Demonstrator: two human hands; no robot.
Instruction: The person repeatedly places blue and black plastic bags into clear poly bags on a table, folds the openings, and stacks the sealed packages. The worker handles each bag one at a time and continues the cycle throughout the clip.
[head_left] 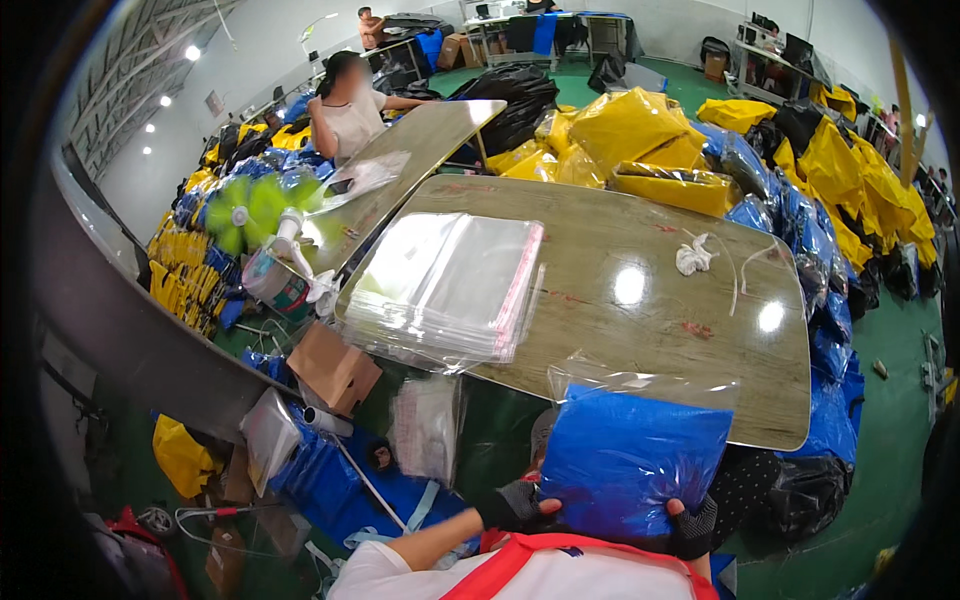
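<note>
Both grips, of the left hand (pixel 522 503) and right hand (pixel 693 524), clasp a clear plastic bag (pixel 645 379) at lower center-right, folded blue sheeting (pixel 635 440) already inside but sealing apparently left, while unfilled bags (pixel 440 280) lie stacked on the counter (pixel 600 235) at center-left.

I receive a bright feed lit by ceiling lamps (pixel 192 53), with specular glare on the tabletop (pixel 600 235), motion-blurred fan blades (pixel 264 207), and fisheye curvature toward a black rim.
</note>
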